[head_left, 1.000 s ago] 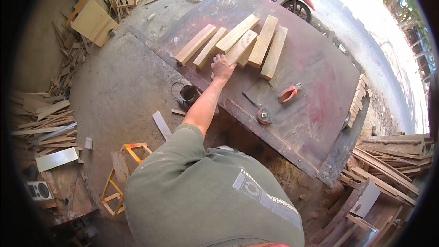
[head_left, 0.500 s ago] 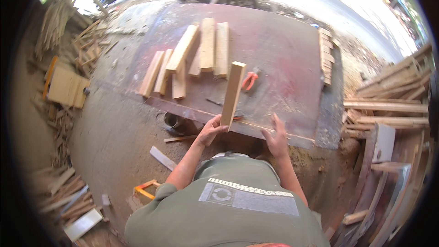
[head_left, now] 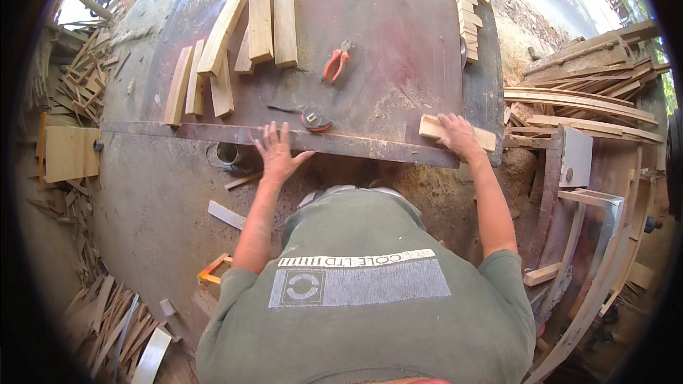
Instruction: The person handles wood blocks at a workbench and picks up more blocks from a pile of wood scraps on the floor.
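A short wooden block (head_left: 435, 126) lies at the right front corner of the dark reddish table (head_left: 398, 50). My right hand (head_left: 462, 136) is closed over it from above, with the block sticking out on both sides. Over the table's front edge my left hand (head_left: 276, 155) is open, its fingers spread and nothing in them. Just beyond that hand, to the right, lies a dark and orange tape measure (head_left: 314, 121). Farther back rest pliers with orange handles (head_left: 336, 64). Several more wooden blocks (head_left: 260, 21) lie at the left back of the table, some leaning on others.
A row of small wooden pieces (head_left: 466, 18) runs along the table's right side. Planks and offcuts (head_left: 583, 103) are piled to the right, with scrap wood (head_left: 85, 75) at the left. A metal pot-like container (head_left: 228, 154) stands below the front edge.
The block has passed from upright in my left hand to lying under my right hand at the table's right corner. My left hand has let go and spread out. The view has tilted down.
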{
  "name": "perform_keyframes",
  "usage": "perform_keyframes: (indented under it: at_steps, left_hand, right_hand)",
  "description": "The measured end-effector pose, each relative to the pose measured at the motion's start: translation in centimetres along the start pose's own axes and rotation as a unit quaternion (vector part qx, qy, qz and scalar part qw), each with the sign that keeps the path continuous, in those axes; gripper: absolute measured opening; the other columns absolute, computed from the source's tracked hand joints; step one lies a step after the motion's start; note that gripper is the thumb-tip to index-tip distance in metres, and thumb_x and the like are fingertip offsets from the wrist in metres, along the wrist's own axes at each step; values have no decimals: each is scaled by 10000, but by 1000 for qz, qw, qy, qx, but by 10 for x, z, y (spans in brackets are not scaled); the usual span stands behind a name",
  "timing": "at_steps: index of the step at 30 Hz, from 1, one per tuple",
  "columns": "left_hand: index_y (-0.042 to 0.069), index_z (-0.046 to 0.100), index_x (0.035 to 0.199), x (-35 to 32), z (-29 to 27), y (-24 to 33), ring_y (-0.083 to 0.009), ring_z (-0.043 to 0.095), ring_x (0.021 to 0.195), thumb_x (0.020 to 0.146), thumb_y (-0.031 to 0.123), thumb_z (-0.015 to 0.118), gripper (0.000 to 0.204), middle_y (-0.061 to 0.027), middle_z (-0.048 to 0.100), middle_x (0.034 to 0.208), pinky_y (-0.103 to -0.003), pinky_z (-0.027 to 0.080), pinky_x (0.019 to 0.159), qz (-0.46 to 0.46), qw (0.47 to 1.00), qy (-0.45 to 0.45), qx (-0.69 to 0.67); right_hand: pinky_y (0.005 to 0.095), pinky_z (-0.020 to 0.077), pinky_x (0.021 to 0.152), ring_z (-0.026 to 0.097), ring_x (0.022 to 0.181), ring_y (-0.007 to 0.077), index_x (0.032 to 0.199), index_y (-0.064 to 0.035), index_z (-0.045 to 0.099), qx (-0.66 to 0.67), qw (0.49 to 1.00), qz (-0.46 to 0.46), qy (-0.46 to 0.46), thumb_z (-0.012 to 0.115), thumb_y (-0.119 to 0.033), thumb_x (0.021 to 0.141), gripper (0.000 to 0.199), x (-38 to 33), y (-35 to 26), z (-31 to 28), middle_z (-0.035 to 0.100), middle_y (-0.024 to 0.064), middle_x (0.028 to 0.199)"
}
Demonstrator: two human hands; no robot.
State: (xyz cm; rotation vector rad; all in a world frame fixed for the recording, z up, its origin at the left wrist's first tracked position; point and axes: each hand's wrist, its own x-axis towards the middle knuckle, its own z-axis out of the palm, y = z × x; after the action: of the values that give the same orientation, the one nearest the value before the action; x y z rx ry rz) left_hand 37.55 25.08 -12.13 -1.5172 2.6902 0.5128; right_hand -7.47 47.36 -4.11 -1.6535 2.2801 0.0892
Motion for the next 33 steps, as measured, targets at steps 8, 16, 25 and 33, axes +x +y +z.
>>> perform_keyframes:
  at_steps: [8, 16, 25, 33]
  left_hand:
    - [164, 210, 1645, 8, 43, -45, -367, 11, 1595, 795, 750, 694, 1140, -124, 135, 1704, -735, -73, 1188, 83, 993, 72, 37]
    - [169, 320, 1606, 17, 49, -45, -378, 88, 1583, 781, 775, 676, 1083, -118, 234, 1669, -717, -72, 1194, 96, 990, 103, 5]
    - [171, 359, 1588, 19, 62, -52, -372, 132, 1570, 736, 758, 722, 1097, -81, 289, 1656, -694, -85, 1203, 105, 987, 120, -15]
    - [152, 353, 1579, 30, 73, -51, -385, 112, 1565, 822, 779, 645, 1025, -108, 261, 1659, -696, -93, 1196, 109, 984, 139, 9]
  right_hand:
    - [454, 485, 998, 572, 1141, 341, 1370, -81, 599, 50, 997, -55, 26, 841, -304, 789, 668, 1, -20, 28, 607, 120, 1189]
    - [576, 343, 1183, 417, 1366, 450, 1509, 24, 392, -37, 985, -87, 141, 812, -653, 713, 1126, -11, -71, 60, 429, 265, 1443]
    - [636, 231, 1236, 331, 1413, 506, 1473, 10, 375, -72, 958, -36, 275, 685, -927, 536, 1362, -2, -80, 122, 375, 296, 1451]
    - [628, 253, 1218, 376, 1363, 484, 1462, -6, 402, -106, 938, -58, 325, 680, -929, 548, 1329, 5, -79, 112, 411, 281, 1406]
